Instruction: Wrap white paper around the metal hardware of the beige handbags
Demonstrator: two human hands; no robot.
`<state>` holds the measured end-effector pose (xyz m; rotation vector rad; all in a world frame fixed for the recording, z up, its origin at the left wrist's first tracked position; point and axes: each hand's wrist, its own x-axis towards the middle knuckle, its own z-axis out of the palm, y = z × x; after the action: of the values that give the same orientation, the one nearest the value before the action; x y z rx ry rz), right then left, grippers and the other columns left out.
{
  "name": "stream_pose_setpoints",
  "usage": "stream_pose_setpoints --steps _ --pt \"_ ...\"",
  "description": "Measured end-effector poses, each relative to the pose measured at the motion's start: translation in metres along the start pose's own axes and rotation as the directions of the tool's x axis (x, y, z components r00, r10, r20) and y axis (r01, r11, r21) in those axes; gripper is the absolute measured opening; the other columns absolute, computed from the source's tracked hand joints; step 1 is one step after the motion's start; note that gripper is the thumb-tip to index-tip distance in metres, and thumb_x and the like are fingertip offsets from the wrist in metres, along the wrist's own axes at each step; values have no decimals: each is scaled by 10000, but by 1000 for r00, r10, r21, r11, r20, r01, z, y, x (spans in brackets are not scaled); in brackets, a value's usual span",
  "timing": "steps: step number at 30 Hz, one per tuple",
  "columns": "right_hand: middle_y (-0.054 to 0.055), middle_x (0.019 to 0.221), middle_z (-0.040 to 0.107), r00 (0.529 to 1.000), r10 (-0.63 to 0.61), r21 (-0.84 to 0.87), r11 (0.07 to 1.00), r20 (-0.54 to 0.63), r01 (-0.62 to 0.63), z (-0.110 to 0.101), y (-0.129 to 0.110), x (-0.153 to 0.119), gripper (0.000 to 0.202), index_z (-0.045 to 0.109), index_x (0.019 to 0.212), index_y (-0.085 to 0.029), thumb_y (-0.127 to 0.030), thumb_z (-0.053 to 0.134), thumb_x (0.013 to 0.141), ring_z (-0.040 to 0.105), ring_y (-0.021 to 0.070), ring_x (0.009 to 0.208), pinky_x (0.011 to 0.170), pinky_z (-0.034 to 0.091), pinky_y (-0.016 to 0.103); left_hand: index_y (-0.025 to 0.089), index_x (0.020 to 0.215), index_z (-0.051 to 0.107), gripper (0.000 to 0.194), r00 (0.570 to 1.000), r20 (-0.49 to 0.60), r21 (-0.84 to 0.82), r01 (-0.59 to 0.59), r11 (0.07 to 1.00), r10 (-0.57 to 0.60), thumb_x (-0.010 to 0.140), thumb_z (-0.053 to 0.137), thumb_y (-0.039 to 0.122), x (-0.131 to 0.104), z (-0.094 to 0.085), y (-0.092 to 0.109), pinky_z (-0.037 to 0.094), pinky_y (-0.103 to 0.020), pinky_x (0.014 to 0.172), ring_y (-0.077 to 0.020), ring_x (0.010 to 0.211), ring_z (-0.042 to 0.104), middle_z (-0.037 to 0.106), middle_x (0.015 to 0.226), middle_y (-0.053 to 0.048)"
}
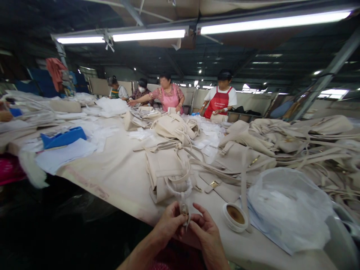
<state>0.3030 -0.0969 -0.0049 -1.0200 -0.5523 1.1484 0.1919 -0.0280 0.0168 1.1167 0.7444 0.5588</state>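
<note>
A beige handbag [165, 165] lies on the table's front part, directly ahead of my hands. From its wrapped handle a short strap with a small metal buckle [183, 209] hangs toward me over the table edge. My left hand [168, 222] pinches the strap at the buckle between thumb and fingers. Close beside it, my right hand [206, 231] grips the strap's loose lower end between thumb and fingers, with its index finger raised. Part of the strap is hidden by my fingers. White wrapping [180, 186] surrounds the bag's handle.
At right stand a round tub of brown paste [235, 215] and a clear plastic bag [287, 210]. Beige bags [281, 138] are heaped behind them. A blue holder [64, 138] rests on paper at left. Several co-workers stand across the table [118, 165].
</note>
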Motion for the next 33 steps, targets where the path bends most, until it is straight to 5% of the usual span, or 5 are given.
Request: stream_pose_setpoints --steps 7,14,25,30,33 --pt "-17 841 617 990 -132 -219 969 -58 116 -7 4 6 485 546 1024 -238 -315 793 614 648 164 698 626 526 278 158 1105 561 524 995 91 -35 49 998 -46 612 721 238 -12 -5 4 424 -178 379 -91 468 544 659 757 -13" --pt "32 855 676 942 -334 -619 745 -24 248 -7 19 1 278 592 943 -230 -297 697 695 647 200 779 710 514 295 145 737 539 367 956 52 -353 289 890 -290 507 824 141 0 -17 10 285 -111 376 -23 409 457 567 571 31" --pt "-24 615 626 996 27 -70 997 -83 -33 -5 74 -19 419 494 728 -228 -406 818 531 570 145 568 571 455 253 181 678 480 416 960 -278 -256 -111 960 36 550 823 379 14 -1 -11 282 -160 371 -42 359 411 567 506 44" --pt "-85 521 534 999 17 -189 982 -35 -24 -21 74 -33 366 476 673 -213 -300 803 535 386 62 464 485 283 185 190 669 472 415 961 -260 -88 -116 989 90 599 781 459 11 -8 -9 204 -171 375 -37 367 332 471 466 87" --pt "-97 494 497 998 44 -159 986 -38 -50 -27 64 -34 410 424 651 -214 -319 803 537 340 48 451 481 242 182 165 714 554 290 988 -85 140 -116 983 129 643 762 355 0 -12 -4 291 -181 434 -65 462 433 518 541 67"
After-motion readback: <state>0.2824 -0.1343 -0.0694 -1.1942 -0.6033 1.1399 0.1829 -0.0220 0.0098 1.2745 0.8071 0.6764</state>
